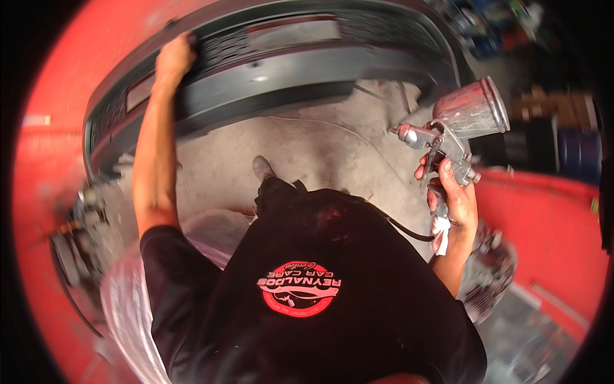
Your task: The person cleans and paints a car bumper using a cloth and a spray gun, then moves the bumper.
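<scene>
A grey car bumper (268, 75) with mesh grilles spans the upper part of the view. My left arm reaches up to it, and my left hand (175, 61) is closed against its upper left part. Something small and dark shows at the fingers, too blurred to name. On the right, my right hand (459, 195) grips the handle of a metal spray gun (451, 150). The gun's paint-spattered cup (470, 110) is tilted to the right, and its nozzle points left toward the bumper. A white cloth or paper (440, 233) is wrapped low on the handle.
A dark hose (406, 232) runs from the gun's handle, and a thin line crosses the dusty concrete floor (307, 144). Clear plastic sheeting (128, 307) lies at my left. Red walls (543, 205) stand on both sides. A blue drum (579, 153) and boxes are at far right.
</scene>
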The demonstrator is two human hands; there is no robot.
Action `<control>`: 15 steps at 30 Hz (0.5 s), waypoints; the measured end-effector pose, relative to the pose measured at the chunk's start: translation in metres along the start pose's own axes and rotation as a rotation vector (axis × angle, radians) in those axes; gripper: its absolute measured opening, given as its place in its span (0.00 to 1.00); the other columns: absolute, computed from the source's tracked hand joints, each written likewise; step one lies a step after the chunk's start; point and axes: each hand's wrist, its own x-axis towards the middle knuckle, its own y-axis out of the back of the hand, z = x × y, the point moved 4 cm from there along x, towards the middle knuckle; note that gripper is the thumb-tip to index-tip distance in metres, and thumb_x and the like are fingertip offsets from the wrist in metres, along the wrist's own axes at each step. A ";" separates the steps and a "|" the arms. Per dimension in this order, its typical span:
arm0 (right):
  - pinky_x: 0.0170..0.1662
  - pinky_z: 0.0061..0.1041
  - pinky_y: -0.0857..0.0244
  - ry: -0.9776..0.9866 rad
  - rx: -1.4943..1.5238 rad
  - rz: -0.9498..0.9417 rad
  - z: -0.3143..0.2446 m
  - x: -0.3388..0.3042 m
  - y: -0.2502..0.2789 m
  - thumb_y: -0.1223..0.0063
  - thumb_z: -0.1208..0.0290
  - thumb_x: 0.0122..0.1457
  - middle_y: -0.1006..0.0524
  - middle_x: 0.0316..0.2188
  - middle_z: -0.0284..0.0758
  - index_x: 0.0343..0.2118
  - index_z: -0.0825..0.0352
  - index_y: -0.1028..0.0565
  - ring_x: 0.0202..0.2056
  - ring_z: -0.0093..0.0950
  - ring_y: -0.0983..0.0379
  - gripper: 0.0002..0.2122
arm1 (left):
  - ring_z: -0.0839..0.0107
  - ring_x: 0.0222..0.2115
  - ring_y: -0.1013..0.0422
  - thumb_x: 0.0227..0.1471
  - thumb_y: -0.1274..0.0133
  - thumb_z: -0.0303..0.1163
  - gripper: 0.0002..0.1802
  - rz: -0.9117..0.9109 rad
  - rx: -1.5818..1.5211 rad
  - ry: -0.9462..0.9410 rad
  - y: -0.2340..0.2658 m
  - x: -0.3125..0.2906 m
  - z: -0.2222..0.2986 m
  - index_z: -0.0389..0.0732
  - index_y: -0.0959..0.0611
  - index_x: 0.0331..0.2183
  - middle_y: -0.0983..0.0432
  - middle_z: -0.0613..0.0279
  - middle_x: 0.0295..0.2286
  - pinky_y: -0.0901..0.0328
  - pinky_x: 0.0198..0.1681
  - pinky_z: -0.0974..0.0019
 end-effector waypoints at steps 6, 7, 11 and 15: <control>0.13 0.16 0.48 -0.139 0.161 0.262 0.036 0.003 0.030 0.50 0.52 0.64 0.23 0.25 0.35 0.38 0.68 0.25 0.11 0.17 0.39 0.19 | 0.47 0.40 0.24 0.55 0.53 0.34 0.21 0.210 -0.181 -0.235 0.070 0.094 0.036 0.43 0.24 0.51 0.20 0.47 0.36 0.32 0.44 0.49; 0.13 0.16 0.48 -0.124 0.184 0.272 0.043 0.007 0.033 0.50 0.52 0.64 0.23 0.25 0.35 0.38 0.68 0.25 0.11 0.17 0.39 0.19 | 0.47 0.40 0.24 0.55 0.53 0.34 0.21 0.224 -0.176 -0.258 0.077 0.101 0.048 0.43 0.24 0.51 0.20 0.47 0.36 0.32 0.44 0.49; 0.13 0.17 0.48 -0.055 0.312 0.277 0.063 0.017 0.037 0.51 0.52 0.65 0.23 0.25 0.36 0.38 0.68 0.25 0.11 0.18 0.38 0.19 | 0.47 0.42 0.24 0.57 0.53 0.49 0.24 0.222 -0.006 -0.204 0.104 0.117 0.091 0.46 0.22 0.50 0.19 0.47 0.37 0.32 0.45 0.50; 0.13 0.17 0.47 -0.011 0.434 0.303 0.068 0.024 0.024 0.49 0.52 0.64 0.23 0.25 0.35 0.38 0.68 0.25 0.12 0.18 0.38 0.19 | 0.52 0.40 0.22 0.54 0.47 0.53 0.26 0.177 -0.005 -0.189 0.154 0.100 0.137 0.43 0.17 0.44 0.18 0.47 0.33 0.31 0.43 0.57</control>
